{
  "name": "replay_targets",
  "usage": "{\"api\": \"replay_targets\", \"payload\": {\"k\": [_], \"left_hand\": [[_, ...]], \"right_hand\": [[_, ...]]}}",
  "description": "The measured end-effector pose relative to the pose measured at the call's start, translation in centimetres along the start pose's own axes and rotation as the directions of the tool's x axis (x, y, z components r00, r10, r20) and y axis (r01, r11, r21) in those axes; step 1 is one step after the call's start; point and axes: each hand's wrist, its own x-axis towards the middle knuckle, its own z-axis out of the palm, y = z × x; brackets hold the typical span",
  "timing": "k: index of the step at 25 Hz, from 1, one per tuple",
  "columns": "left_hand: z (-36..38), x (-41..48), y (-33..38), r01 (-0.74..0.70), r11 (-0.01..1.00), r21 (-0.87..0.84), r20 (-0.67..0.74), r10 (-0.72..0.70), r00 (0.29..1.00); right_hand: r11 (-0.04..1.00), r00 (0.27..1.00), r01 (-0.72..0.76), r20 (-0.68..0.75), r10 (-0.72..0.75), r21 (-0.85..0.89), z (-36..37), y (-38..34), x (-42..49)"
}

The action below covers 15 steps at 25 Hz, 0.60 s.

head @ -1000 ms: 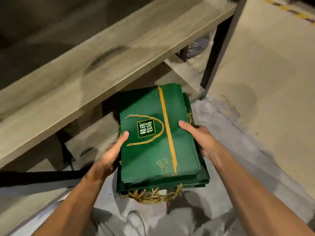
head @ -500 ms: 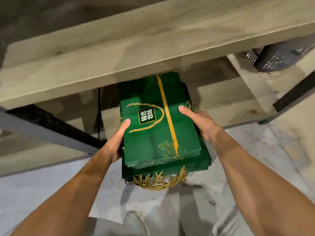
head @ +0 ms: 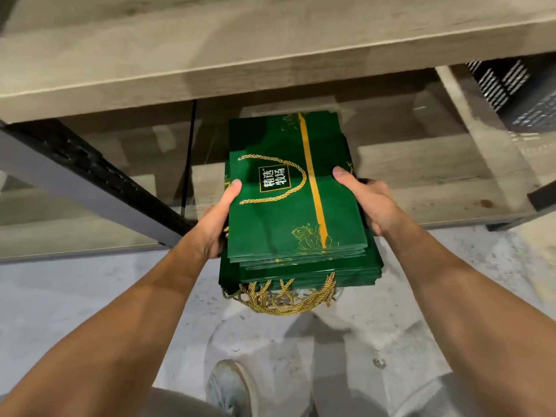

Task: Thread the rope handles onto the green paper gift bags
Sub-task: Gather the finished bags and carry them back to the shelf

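Unchanged grip: left hand (head: 216, 224) and right hand (head: 370, 203) clamped on flat green paper gift-bag stack (head: 288, 230), gold rope handles (head: 285, 299) fitted; stack now faces grey wooden shelf (head: 436, 164), stowing likely.

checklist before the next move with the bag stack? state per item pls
1. Grip of left hand on the stack of green bags, left edge, thumb on top: ok.
2. Grip of right hand on the right edge, thumb on top: ok.
3. Stack squared up: not ok, the upper bags sit offset from the lower ones.
4. Loose rope handles tucked in: not ok, they dangle below the near edge and could snag.
5. The top handle lies flat on the top bag: ok.
6. Gap to the tabletop above, and the spot on the lower shelf beneath the stack: cannot tell.
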Motion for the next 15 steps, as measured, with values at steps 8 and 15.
{"api": "replay_targets", "payload": {"k": [8,15], "left_hand": [[-0.5,-1.9,-0.4,-0.041,0.996,-0.084,-0.030,0.039,0.999],[-1.9,-4.2,-4.9,-0.020,0.999,-0.041,0.045,0.022,0.999]], "right_hand": [[0.998,0.999,-0.024,0.030,0.022,0.063,0.4,-0.3,-1.5],[0.962,0.960,-0.274,0.064,0.273,-0.001,-1.4,3.8,-4.9]]}}
